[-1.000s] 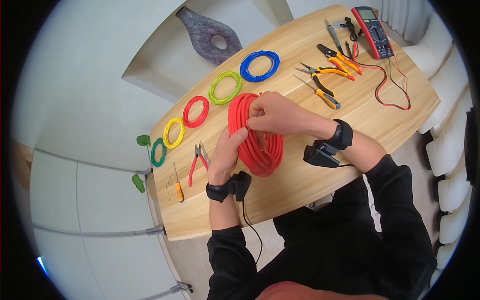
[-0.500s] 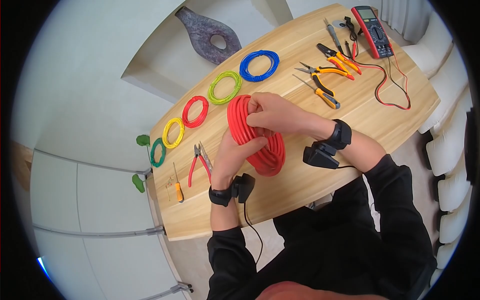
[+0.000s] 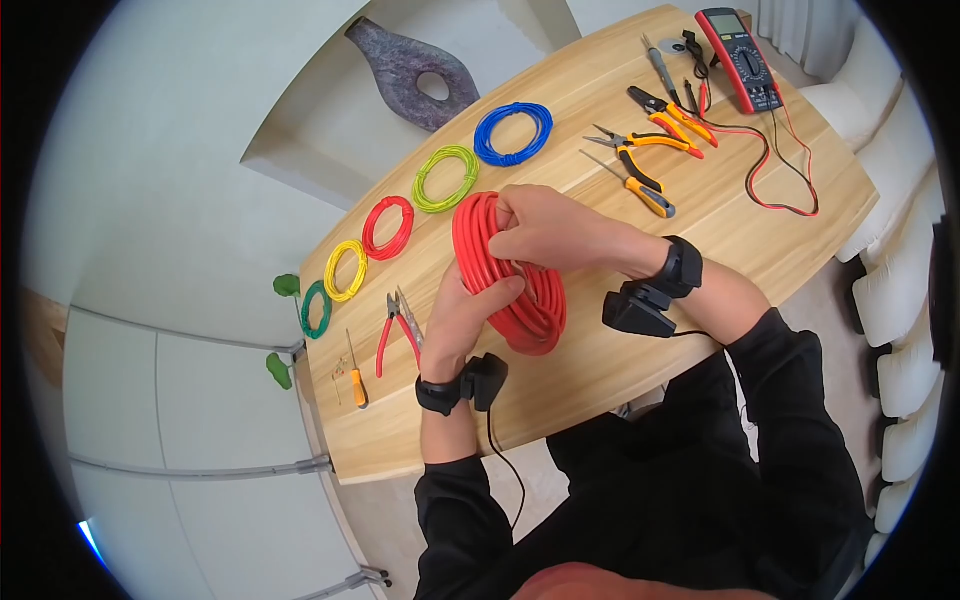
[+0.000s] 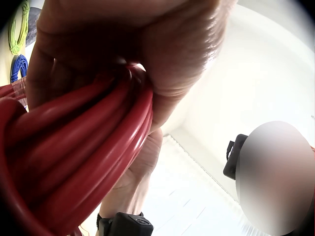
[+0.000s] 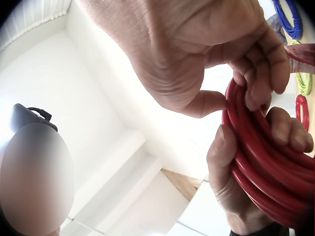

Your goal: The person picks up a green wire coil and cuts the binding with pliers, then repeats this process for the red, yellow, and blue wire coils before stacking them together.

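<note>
A thick coil of red cable (image 3: 535,325) is held up in front of the body, over the table. My left hand (image 3: 468,312) grips it from the lower left, thumb laid across the strands. From the upper right my right hand (image 3: 560,230) holds the coil's top part. In the right wrist view, the right thumb and fingers pinch a bundle of strands (image 5: 248,123), with the left hand (image 5: 224,162) just below on the same coil. Clear tape (image 5: 301,59) wraps one part of the coil. Strands fill much of the left wrist view, running into the left palm.
Thin wire coils in blue (image 3: 513,135), yellow-green (image 3: 445,180), red (image 3: 388,228), yellow (image 3: 346,270) and green (image 3: 316,310) line the far edge. Red-handled pliers (image 3: 385,345) and a screwdriver (image 3: 358,385) lie left; orange-handled pliers (image 3: 655,145), another screwdriver (image 3: 650,195) and a multimeter (image 3: 740,60) lie right.
My left thumb has moved from the coil's left side to across its strands, and the left hand has shifted slightly right. The right hand keeps its hold at the top.
</note>
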{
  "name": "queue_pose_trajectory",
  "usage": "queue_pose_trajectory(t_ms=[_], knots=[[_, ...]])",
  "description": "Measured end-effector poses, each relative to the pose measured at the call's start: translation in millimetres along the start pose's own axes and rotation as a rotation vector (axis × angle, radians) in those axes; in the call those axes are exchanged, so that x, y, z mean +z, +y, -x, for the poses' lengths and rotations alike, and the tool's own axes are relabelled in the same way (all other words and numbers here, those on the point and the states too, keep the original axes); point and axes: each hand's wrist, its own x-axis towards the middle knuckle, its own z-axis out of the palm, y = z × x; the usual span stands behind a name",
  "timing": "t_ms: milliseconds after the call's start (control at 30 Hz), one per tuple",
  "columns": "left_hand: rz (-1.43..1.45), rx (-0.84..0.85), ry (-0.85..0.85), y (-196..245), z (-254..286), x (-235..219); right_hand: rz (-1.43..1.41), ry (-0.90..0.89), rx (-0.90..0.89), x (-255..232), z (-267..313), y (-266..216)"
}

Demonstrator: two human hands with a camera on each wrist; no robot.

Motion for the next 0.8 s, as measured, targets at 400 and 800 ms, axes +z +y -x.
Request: queue_pose_trajectory(t_ms=[400, 800], knots=[[-0.033, -0.006, 0.049, 7, 2, 6, -0.161, 0.019, 0.127, 3, -3, 4], [-0.053, 0.011, 0.103, 1, 1, 5, 0.28, 0.282, -0.096, 6, 0, 8]])
